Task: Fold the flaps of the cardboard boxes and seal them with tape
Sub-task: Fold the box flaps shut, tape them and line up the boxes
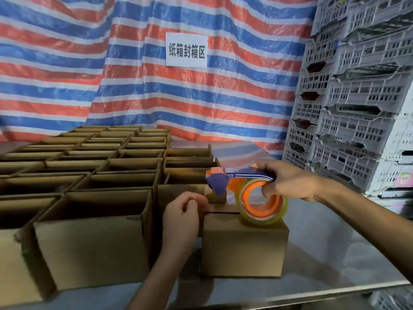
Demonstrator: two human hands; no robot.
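Note:
A small cardboard box [243, 245] with its flaps folded down stands on the steel table, right of the open boxes. My right hand [288, 180] grips the handle of a tape dispenser [261, 202] with an orange core, a clear tape roll and a blue-orange cutter head. The roll rests on the box's top. My left hand [182, 214] is curled at the box's left top edge, its fingers pinching near the seam, seemingly on the tape end, which is too fine to make out.
Several open cardboard boxes [89, 231] fill the table's left and back in rows. Stacked grey plastic crates [353, 104] rise at the right. A striped tarp with a white paper sign [186, 50] hangs behind. Bare steel table [335, 253] lies right of the small box.

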